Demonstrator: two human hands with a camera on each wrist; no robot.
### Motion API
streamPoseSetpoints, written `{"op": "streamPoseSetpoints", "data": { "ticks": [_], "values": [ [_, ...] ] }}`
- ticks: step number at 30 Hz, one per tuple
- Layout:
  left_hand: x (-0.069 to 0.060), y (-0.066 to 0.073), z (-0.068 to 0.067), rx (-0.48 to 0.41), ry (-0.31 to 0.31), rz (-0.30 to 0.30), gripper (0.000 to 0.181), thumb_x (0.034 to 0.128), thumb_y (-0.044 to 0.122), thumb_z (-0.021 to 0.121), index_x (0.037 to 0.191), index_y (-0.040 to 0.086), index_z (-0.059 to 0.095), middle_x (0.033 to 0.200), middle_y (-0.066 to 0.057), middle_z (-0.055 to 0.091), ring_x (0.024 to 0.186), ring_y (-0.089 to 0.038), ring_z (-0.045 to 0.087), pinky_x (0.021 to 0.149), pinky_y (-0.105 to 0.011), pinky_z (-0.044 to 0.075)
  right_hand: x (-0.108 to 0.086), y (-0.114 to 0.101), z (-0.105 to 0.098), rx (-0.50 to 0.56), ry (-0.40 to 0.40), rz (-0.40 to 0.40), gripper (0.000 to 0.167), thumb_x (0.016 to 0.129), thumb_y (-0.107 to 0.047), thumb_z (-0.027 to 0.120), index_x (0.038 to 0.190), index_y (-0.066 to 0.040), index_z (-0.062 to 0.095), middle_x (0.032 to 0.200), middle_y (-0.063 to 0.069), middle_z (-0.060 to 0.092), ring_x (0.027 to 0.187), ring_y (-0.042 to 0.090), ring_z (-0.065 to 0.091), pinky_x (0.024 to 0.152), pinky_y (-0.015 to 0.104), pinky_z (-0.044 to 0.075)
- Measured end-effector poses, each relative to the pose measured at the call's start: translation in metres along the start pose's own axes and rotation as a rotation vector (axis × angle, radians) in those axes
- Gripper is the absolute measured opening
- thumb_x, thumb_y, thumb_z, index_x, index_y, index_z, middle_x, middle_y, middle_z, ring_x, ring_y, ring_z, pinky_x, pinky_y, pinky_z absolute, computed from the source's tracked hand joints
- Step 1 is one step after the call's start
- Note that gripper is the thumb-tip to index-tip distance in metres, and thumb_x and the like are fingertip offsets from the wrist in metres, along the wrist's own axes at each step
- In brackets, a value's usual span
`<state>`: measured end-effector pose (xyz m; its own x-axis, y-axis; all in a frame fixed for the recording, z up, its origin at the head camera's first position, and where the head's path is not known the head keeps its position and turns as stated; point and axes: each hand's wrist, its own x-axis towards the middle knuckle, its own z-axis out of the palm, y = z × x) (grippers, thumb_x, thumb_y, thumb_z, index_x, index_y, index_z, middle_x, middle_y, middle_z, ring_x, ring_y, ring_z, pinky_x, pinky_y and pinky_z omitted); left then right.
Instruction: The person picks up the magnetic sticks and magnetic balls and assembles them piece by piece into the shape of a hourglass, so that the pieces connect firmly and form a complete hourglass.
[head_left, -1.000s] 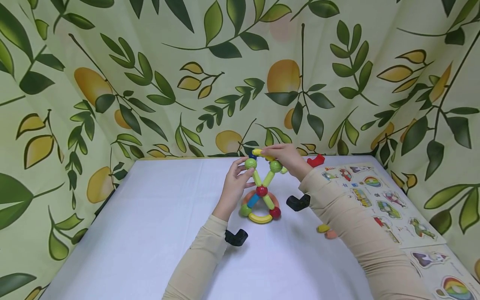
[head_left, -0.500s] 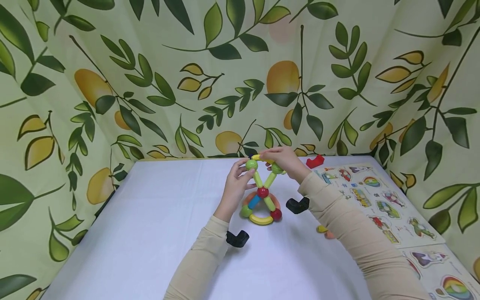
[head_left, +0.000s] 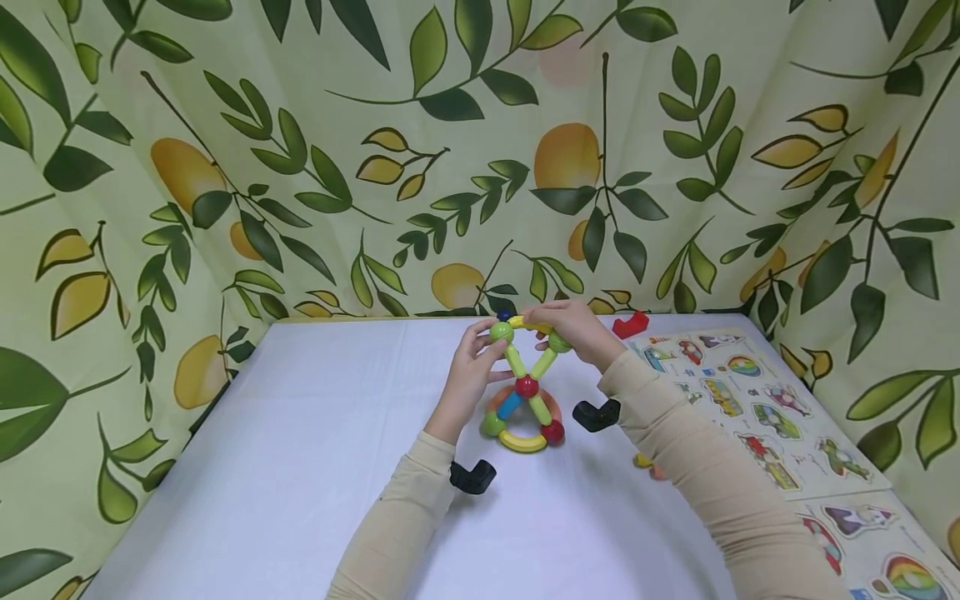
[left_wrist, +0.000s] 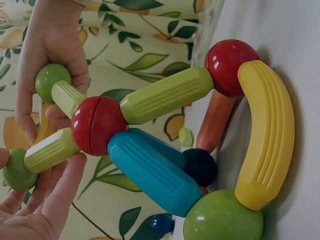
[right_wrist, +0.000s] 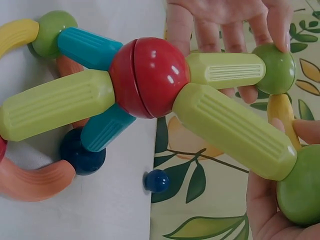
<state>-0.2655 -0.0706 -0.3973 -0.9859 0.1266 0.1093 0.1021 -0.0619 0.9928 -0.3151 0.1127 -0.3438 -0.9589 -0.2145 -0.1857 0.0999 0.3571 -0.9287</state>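
Note:
A magnetic stick-and-ball figure stands on the white table, with a red ball (head_left: 527, 387) at its middle. Below, blue and lime sticks run to a base of balls and curved sticks, including a yellow curved stick (left_wrist: 267, 135). Two lime sticks rise in a V to a left green ball (head_left: 501, 332) and a right green ball (head_left: 558, 342). My left hand (head_left: 467, 371) pinches the left green ball between thumb and fingers. With my right hand (head_left: 576, 327), I grip a second yellow curved stick (head_left: 517, 322) spanning the two green balls; its far end is partly hidden by fingers.
A loose blue ball (right_wrist: 157, 181) lies behind the figure. At the back right is a red piece (head_left: 631, 324); a yellow piece (head_left: 642, 460) lies by my right sleeve. Picture sheets (head_left: 750, 400) cover the table's right side. Black wrist mounts (head_left: 597, 414) jut from both wrists.
My right hand has lowered slightly, bringing the upper yellow curved stick down level between the two green balls. My left hand stays at the left green ball.

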Motion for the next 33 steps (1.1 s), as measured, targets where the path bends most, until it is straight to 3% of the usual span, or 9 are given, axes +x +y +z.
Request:
{"op": "streamPoseSetpoints", "data": {
  "ticks": [13, 20, 25, 29, 33],
  "values": [
    [0.0, 0.0, 0.001, -0.017, -0.023, -0.019, 0.045, 0.1026, 0.02, 0.053, 0.145, 0.013, 0.04, 0.141, -0.019, 0.052, 0.113, -0.03, 0.061, 0.086, -0.045, 0.061, -0.001, 0.005, -0.002, 0.004, -0.042, -0.005, 0.042, 0.095, -0.027, 0.062, 0.128, -0.001, 0.064, 0.13, 0.019, 0.059, 0.105, 0.028, 0.058, 0.077, 0.027, 0.061],
    [0.005, 0.006, -0.006, 0.043, -0.093, -0.014, 0.049, 0.1011, 0.02, 0.055, 0.148, 0.016, 0.041, 0.144, -0.017, 0.05, 0.113, -0.029, 0.063, 0.086, -0.042, 0.061, 0.0, 0.003, -0.006, 0.042, -0.054, 0.029, 0.047, 0.1, -0.035, 0.056, 0.132, -0.001, 0.059, 0.123, 0.018, 0.059, 0.087, 0.018, 0.066, 0.079, 0.025, 0.06],
    [0.019, 0.013, -0.016, 0.042, -0.173, -0.067, 0.044, 0.1017, 0.024, 0.053, 0.144, 0.013, 0.045, 0.139, -0.017, 0.056, 0.115, -0.034, 0.065, 0.088, -0.044, 0.06, -0.006, 0.002, -0.011, 0.106, -0.092, 0.042, 0.048, 0.103, -0.035, 0.05, 0.137, -0.002, 0.055, 0.112, 0.012, 0.062, 0.083, 0.016, 0.069, 0.079, 0.022, 0.059],
    [0.03, 0.02, -0.02, 0.067, -0.265, -0.101, 0.042, 0.1015, 0.025, 0.05, 0.142, 0.013, 0.049, 0.139, -0.014, 0.056, 0.114, -0.031, 0.067, 0.088, -0.044, 0.06, -0.011, 0.004, -0.015, 0.165, -0.119, 0.059, 0.052, 0.105, -0.036, 0.044, 0.141, 0.0, 0.049, 0.125, 0.016, 0.06, 0.096, 0.019, 0.069, 0.087, 0.028, 0.059],
    [0.034, 0.024, -0.019, 0.098, -0.307, -0.128, 0.038, 0.1018, 0.023, 0.049, 0.138, 0.012, 0.055, 0.134, -0.012, 0.059, 0.103, -0.02, 0.07, 0.086, -0.041, 0.061, -0.017, 0.017, -0.026, 0.112, -0.071, 0.096, 0.06, 0.106, -0.044, 0.032, 0.143, 0.001, 0.045, 0.141, 0.023, 0.051, 0.115, 0.031, 0.063, 0.09, 0.04, 0.059]
  ]
}}
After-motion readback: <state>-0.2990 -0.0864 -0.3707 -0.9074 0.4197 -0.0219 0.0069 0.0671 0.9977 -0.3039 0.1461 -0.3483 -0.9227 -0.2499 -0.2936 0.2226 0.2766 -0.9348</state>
